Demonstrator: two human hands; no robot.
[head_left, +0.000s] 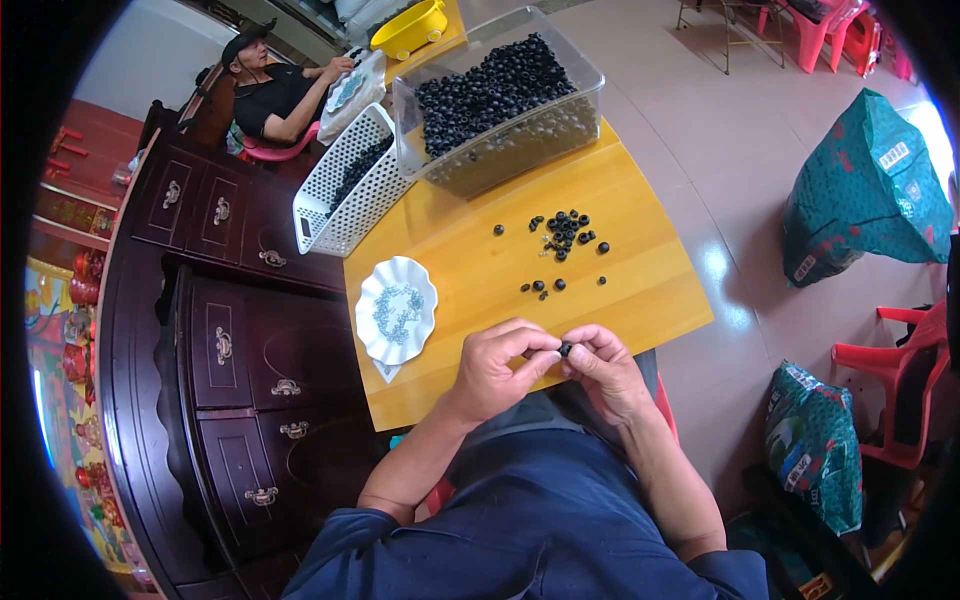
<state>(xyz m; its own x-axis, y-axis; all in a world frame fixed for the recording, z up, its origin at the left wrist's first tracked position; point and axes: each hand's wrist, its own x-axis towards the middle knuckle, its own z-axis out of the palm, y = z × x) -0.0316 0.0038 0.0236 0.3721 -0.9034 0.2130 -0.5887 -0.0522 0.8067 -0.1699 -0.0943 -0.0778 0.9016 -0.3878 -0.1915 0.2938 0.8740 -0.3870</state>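
- Small black piece [566, 349], in the head view: it sits right between the two hands, at their fingertips, seen over the near edge of the yellow wooden table [470, 260]
- Right hand [607, 380]: thumb and forefinger pinch the piece from its right side
- Left hand [500, 370]: thumb and forefinger come together at the piece's left side, touching or nearly so; I cannot tell whether they grip the piece itself or something smaller
- Loose black pieces [565, 228]: scattered on the table beyond the hands, most in one cluster, a few lying apart, some of them nearer to the fingers
- White scalloped plate [429, 300]: left of the left hand and apart from it, holding small pale-blue bits [397, 315]
- Clear plastic tub [480, 180]: at the far end of the table, well beyond the hands, heaped with black pieces
- White perforated basket [345, 220]: just left of the tub, tilted, with more black pieces inside
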